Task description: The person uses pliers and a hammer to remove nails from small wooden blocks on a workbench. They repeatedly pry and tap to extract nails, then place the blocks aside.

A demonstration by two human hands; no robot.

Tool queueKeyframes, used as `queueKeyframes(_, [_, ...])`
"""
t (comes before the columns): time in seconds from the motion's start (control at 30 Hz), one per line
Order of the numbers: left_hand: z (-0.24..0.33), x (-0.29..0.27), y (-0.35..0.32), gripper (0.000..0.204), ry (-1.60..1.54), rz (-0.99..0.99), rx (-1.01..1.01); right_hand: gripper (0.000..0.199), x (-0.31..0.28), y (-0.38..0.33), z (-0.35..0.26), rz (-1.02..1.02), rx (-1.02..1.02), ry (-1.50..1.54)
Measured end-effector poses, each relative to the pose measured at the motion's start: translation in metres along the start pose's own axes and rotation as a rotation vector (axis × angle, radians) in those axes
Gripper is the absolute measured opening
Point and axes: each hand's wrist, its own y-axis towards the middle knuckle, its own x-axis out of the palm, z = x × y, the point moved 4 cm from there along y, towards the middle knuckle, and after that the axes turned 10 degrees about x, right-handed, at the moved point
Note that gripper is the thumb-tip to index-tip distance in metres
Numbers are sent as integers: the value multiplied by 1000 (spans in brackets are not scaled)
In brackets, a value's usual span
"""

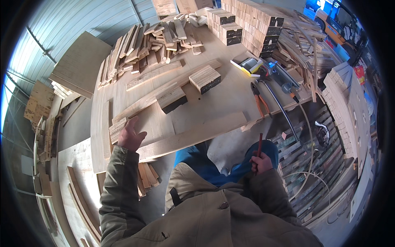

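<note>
You're wearing an olive-green jacket, heavy cloth, one round dark button on the front and a dark strap near the chest. Both sleeves run long to the wrists, your left hand (pixel 131 136) and right hand (pixel 261 163) bare. Blue trousers show below.

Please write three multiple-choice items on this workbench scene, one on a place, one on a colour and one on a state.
1. Where does the left hand rest?
A. on a wooden block at the bench's near edge
B. on the pliers
C. on the tall block stacks

2. What colour are the handles of the pliers?
A. green
B. orange-red
C. white

3. How is the right hand?
A. flat and open on the bench
B. closed round a thin dark red stick
C. gripping the cable

Answers: 1 A, the fingers lie on the small wooden block by the long plank. 2 B, both handles show orange-red. 3 B, the red stick rises out of the fist, held off the workbench.
</note>
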Motion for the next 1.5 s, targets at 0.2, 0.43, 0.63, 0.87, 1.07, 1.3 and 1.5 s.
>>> queueKeyframes(0.2, [-23,-14,70,84,177,-106,-32,30,-4,25,1,-20,69,13])
queueKeyframes(0.43, [-66,8,141,97,380,-341,-203,35,-7,29,0,-51,170,115])
queueKeyframes(0.63, [-97,47,167,94,397,-504,-203,35,-14,30,-3,-23,187,82])
queueKeyframes(0.87, [-96,55,159,76,356,-378,-166,34,-15,33,-5,-22,219,66])
queueKeyframes(1.07, [-75,11,176,73,435,-306,-110,33,-14,36,-3,-45,209,73])
queueKeyframes(1.3, [-13,-51,176,66,495,-150,5,33,-15,34,-3,-59,184,89])
queueKeyframes(1.5, [-1,-64,143,48,382,-237,39,31,-12,32,-3,-86,155,85])
